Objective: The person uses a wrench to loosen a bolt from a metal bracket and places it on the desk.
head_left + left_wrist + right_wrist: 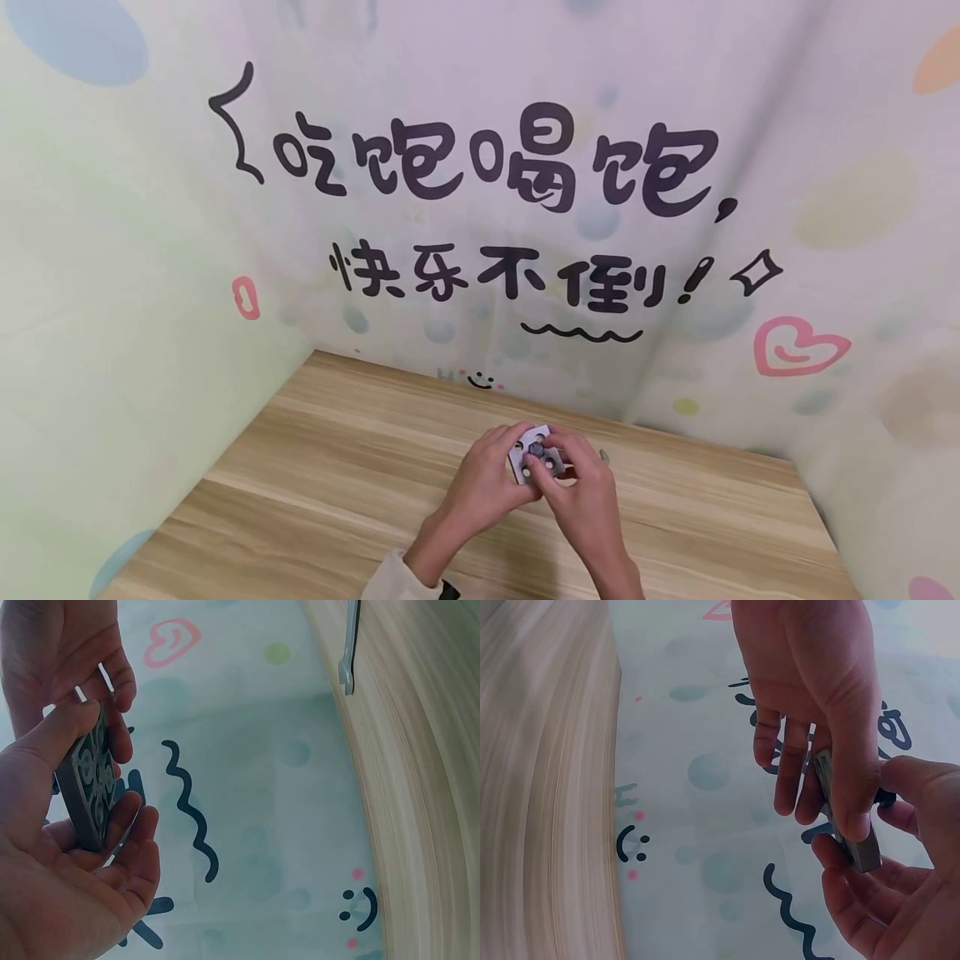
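A square silver-grey metal plate (pixel 521 463) with several round holes is held up between both hands, above the table. A dark, faceted bolt head (pixel 536 450) stands out from its middle. My left hand (pixel 483 477) grips the plate by its left side, the thumb along one face in the right wrist view. My right hand (pixel 585 483) pinches the bolt between thumb and index finger, with other fingers around the plate's right side. Seen from the left wrist, the plate's other face (pixel 96 776) carries a pattern of dark rounded shapes.
A metal open-end wrench (pixel 347 664) lies on the wooden table (pixel 337 467), mostly hidden behind my right hand in the head view. Pale fabric walls (pixel 135 250) with printed lettering stand close behind the table and at its sides.
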`<state>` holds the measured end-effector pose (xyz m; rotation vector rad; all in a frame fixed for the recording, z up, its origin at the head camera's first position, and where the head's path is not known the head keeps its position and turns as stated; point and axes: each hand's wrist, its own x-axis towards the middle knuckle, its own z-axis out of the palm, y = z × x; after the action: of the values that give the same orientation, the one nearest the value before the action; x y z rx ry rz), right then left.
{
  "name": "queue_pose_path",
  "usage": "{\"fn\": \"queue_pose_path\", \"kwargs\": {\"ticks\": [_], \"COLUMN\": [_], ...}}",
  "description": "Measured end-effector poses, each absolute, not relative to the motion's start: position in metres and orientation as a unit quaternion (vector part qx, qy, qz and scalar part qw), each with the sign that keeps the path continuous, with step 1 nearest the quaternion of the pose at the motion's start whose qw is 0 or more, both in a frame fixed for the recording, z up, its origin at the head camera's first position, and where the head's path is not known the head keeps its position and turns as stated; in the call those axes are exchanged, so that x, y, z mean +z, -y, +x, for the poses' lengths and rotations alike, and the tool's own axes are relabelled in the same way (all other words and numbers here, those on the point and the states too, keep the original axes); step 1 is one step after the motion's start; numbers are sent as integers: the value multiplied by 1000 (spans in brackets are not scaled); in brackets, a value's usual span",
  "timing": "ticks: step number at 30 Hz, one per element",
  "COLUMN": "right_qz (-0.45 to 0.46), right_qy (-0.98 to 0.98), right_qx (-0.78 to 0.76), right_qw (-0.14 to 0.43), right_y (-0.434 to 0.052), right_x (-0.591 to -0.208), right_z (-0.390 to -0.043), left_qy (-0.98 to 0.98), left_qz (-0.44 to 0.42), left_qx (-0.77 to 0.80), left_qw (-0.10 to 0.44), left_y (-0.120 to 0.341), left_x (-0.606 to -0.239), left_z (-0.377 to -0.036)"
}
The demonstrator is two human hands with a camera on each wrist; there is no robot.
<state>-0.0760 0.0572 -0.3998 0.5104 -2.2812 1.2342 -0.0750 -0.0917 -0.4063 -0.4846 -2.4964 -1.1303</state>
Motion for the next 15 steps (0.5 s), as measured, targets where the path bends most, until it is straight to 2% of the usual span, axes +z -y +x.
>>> {"fn": "queue_pose_path", "kwargs": {"ticks": [10, 15], "right_qz": [194, 212], "right_qy": [834, 828], "right_qx": [453, 447], "right_qw": [247, 265], "right_y": [-59, -60], "right_x": [-400, -401], "right_z": [-76, -77], "left_qy": [884, 884], "left_qz": [-171, -175], "left_qx": [-399, -395], "left_qw": [172, 180], "left_y": [92, 91], "left_x": [-406, -406], "left_z": [-75, -76]}}
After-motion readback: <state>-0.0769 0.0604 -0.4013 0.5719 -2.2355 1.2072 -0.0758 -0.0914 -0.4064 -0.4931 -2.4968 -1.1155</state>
